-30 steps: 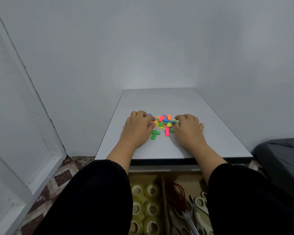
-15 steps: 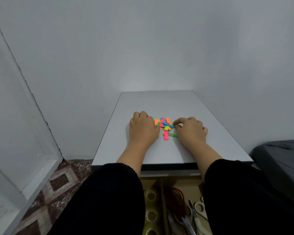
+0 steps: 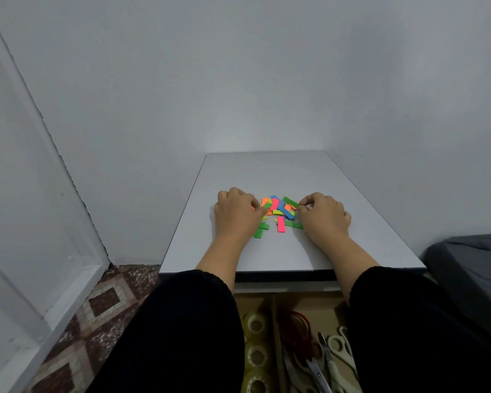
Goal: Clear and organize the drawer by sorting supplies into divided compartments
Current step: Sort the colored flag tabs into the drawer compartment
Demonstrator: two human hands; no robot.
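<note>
Judging progress, we are only partway: tape rolls [image 3: 256, 324] and scissors [image 3: 335, 355] are sitting in the drawer [image 3: 272, 307] at 6 o'clock, while our left hand [image 3: 236, 215] and right hand [image 3: 323, 215], fingers curled, are bracketing the sticky tabs [image 3: 279, 211] on the table [image 3: 267, 171], grip unclear.

A plain pale grey wall [image 3: 267, 75] fills most of the view, evenly and dimly lit, with a slightly brighter patch just above the far edge of the table. A second wall or panel [image 3: 26, 165] meets it on the left at a slanting dark seam (cracked or rough along its length), ending in a white ledge near the floor. The floor [image 3: 91, 321] is tiled in maroon and cream diamonds. A light grey table [image 3: 267, 171] stands against the wall, and something dark grey [image 3: 471, 268] sits at the right.
</note>
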